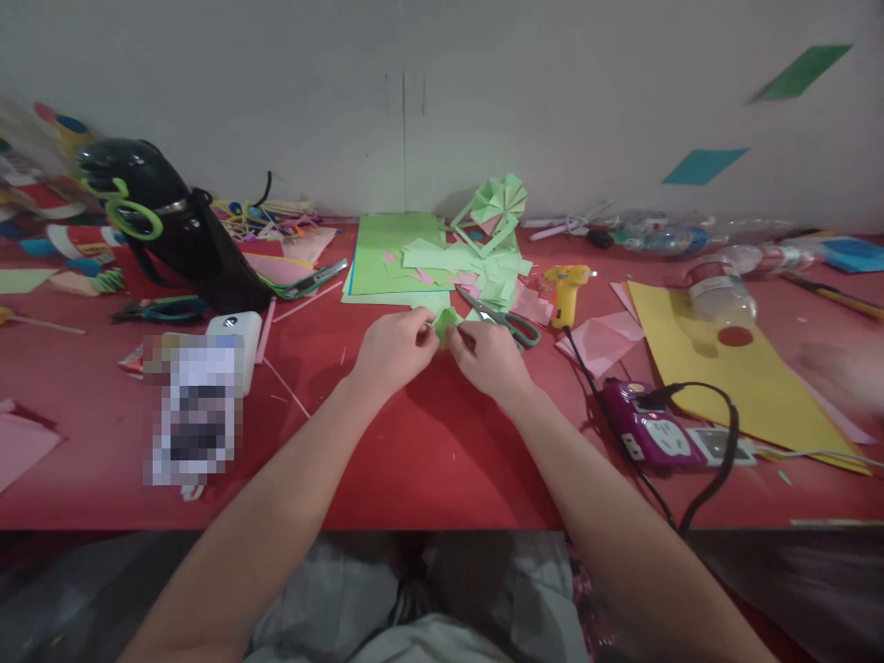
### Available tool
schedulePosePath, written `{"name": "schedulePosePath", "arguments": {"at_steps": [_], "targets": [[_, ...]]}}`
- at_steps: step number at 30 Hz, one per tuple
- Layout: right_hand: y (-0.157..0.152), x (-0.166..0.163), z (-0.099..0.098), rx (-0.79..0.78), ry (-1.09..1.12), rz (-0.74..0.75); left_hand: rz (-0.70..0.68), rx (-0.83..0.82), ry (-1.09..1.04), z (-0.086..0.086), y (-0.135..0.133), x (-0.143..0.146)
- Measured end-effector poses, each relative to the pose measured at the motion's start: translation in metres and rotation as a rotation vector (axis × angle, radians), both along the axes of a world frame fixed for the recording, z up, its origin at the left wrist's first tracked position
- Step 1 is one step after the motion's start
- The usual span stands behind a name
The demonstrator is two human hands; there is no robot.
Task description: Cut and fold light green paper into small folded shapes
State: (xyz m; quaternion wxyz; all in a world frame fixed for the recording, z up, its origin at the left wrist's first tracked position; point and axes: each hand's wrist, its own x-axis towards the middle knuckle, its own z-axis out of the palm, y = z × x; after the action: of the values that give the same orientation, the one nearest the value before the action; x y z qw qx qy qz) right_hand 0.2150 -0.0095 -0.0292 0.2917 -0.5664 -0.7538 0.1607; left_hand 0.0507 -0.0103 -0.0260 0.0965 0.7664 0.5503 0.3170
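Observation:
My left hand (393,350) and my right hand (489,354) meet over the red table (414,451), both pinched closed on a small folded piece of light green paper (446,322) held between their fingertips. Just behind my right hand lie scissors with grey-green handles (507,322). Farther back is a pile of green and pink paper scraps (462,262) on a green sheet (390,253), with a folded green paper shape (497,207) standing by the wall.
A yellow glue gun (567,290), pink paper (600,341), a yellow sheet (732,378) and a purple power strip with a black cable (645,428) lie right. A plastic bottle (718,295) sits far right. A black bag (172,226), a white device (235,336) and craft clutter are left.

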Motion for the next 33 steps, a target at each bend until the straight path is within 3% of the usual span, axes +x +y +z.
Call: {"name": "schedulePosePath", "arguments": {"at_steps": [8, 16, 22, 28, 33], "targets": [[-0.0018, -0.0007, 0.0033, -0.084, -0.056, -0.146, 0.067, -0.012, 0.103, 0.0019, -0.0043, 0.0059], [0.0004, -0.0003, 0.0001, -0.103, 0.024, -0.075, 0.044, -0.015, 0.164, 0.002, -0.0071, 0.0091], [-0.0011, -0.0004, 0.0013, -0.072, -0.041, -0.012, 0.033, -0.016, 0.207, 0.0025, -0.0083, 0.0098], [-0.0001, 0.0, 0.0023, -0.042, -0.05, -0.043, 0.101, 0.027, 0.258, 0.0001, -0.0028, 0.0073], [0.0021, 0.0008, -0.0009, -0.002, 0.031, -0.041, 0.061, -0.04, 0.235, 0.0007, -0.0011, 0.006]]}}
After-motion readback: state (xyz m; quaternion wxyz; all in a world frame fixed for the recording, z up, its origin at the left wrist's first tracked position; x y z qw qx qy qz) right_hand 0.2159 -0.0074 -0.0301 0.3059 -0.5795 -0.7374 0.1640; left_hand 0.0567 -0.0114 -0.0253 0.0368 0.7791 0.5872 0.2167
